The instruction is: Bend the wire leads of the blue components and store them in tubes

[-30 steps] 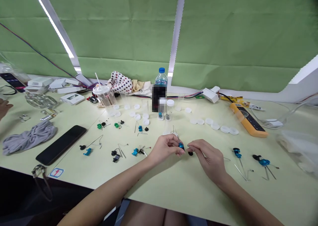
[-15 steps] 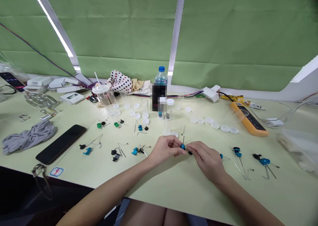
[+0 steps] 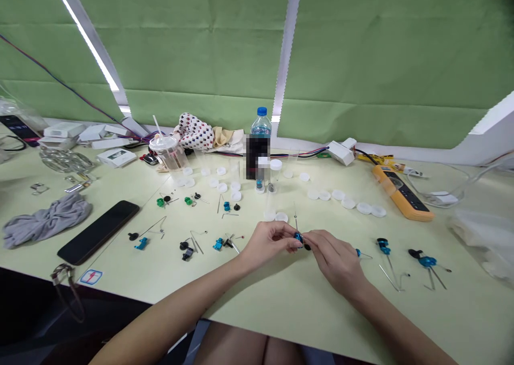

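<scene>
One left hand (image 3: 273, 237) is clamping one blue fitting (image 3: 298, 237), with one thin metal rod (image 3: 296, 223) standing up from it, just above the table (image 3: 257, 301); one right hand (image 3: 335, 258) is meeting it from the other side, fingertips together, anything between them being too small to tell, and one black knob (image 3: 307, 246) is lying just beneath. Spread to either side, two green pieces (image 3: 188, 200), six further blue pieces (image 3: 428, 261) and one dark piece (image 3: 187, 255) are lying loose. Beyond, six white caps (image 3: 347, 203) are forming a row, one orange power strip (image 3: 409, 202) is lying at right, and one blue-capped bottle (image 3: 262, 124) is standing upright.
</scene>
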Tool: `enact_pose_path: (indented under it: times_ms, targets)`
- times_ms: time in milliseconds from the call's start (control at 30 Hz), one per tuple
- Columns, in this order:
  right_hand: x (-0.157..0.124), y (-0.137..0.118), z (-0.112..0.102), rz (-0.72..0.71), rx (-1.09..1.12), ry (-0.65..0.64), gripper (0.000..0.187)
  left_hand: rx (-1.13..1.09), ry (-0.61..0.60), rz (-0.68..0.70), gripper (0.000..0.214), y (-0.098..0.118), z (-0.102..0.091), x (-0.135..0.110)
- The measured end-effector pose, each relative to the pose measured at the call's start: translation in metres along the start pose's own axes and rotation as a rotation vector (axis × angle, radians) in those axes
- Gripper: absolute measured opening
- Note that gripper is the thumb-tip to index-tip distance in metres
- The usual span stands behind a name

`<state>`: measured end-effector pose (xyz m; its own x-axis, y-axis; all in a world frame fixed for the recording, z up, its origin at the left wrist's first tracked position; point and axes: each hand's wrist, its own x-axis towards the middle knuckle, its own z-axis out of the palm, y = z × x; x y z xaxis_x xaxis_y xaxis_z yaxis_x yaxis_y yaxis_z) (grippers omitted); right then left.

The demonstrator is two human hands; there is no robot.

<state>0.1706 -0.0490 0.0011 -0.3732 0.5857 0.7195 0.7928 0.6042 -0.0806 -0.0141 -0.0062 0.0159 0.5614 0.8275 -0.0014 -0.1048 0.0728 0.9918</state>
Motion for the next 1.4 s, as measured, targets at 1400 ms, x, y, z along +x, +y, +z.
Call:
enact_pose_path:
  times_ms: [1400]
  targets:
    - [-0.0014, -0.0013, -0.0001, -0.106, -0.072, 0.022, 0.022, -0.116, 0.025, -0.026, 0.037, -0.0026, 0.0022, -0.0005]
